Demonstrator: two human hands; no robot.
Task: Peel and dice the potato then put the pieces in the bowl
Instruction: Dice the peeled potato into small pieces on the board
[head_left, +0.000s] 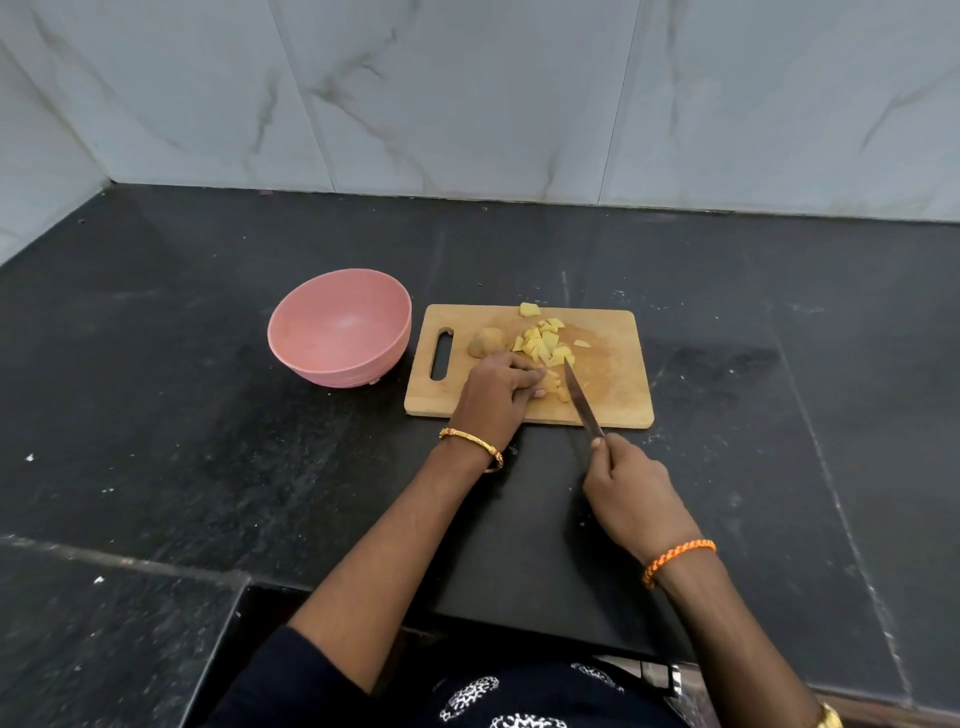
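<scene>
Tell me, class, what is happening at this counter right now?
A person is dicing a potato on a wooden cutting board. The right hand grips a knife, its blade angled down among the pieces, while the left hand holds the piece being cut. A pile of yellow cubes lies on the board, beside one unpeeled chunk. The pink bowl to the left holds no pieces yet.

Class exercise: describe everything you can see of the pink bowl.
The pink bowl is round, deep and matte, plastic by its look, with faint ridges near its base. It stands upright on the black counter, just left of the wooden cutting board. It looks empty: no potato pieces inside. Neither hand touches it.
</scene>
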